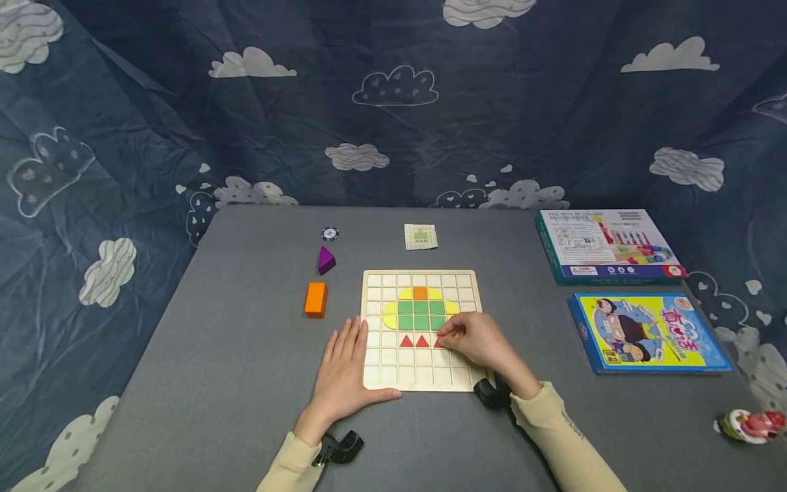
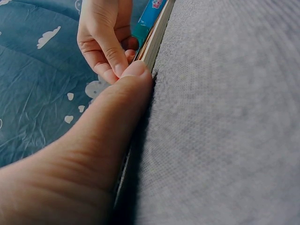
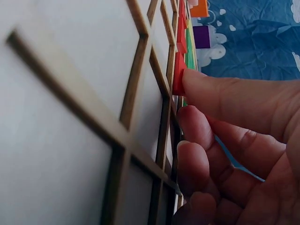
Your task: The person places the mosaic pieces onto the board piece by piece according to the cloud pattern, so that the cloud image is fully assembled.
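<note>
- L hand (image 1: pixel 344 372): flat on table, palm down, fingers straight & released, thumb along the front-left edge of the wooden grid board (image 1: pixel 375 369); grasps nothing. Cream sleeve, black wrist strap below it.
- L wrist view: thumb (image 2: pixel 93 154) lies against board's edge, R hand visible beyond.
- R hand (image 1: pixel 476 339): on the board's lower right, fingers curled, thumb & fingertip pinching a red triangle piece (image 3: pixel 178 75) at a cell just R of two red triangles (image 1: pixel 414 340) already in the row.
- Board pattern, L to R: yellow pieces round a green block (image 1: pixel 421 314), orange square (image 1: pixel 420 293) on top.
- Surface: grey felt-like table (image 1: pixel 246 383). L of board: orange block (image 1: pixel 315 299), purple pyramid (image 1: pixel 325 260), small round chip (image 1: pixel 330 234). Behind board: pattern card (image 1: pixel 421 236). R side: teal box (image 1: pixel 609 246), blue box (image 1: pixel 648 333), small toy figure (image 1: pixel 750 425) near R edge.
- Room: dark blue cloud-print cloth (image 1: pixel 393 102) hung behind & at both sides.
- Hard to tell: pinched piece mostly hidden by fingers in head view; whether it's seated in the cell can't tell. Toy figure blurred. Box text unreadable.
</note>
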Tool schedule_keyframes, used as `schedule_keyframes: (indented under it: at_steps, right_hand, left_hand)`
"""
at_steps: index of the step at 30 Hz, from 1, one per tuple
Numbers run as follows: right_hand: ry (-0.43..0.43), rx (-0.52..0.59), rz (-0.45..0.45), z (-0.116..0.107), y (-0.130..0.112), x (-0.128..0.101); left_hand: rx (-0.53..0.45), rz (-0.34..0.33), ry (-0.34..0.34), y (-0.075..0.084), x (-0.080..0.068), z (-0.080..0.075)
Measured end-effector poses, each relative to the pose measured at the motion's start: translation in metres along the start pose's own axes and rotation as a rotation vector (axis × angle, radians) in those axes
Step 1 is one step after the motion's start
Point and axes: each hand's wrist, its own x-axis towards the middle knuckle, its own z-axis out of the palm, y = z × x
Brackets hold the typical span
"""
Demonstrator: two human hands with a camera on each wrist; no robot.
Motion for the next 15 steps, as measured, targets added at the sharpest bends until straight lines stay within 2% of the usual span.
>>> schedule_keyframes:
  at_steps: [4,15]
  right_hand:
    - [-0.001,-0.017,0.028,0.0006,0.0,-0.0008]
    - [-0.024,0.006,0.024,0.0002,-0.0008,-0.0041]
  left_hand:
    - [-0.002,-0.007,-0.02,-0.0002,-0.0001,0.001]
    - [0.002,-0.001,-0.015,-0.0016,-0.0019,0.0002]
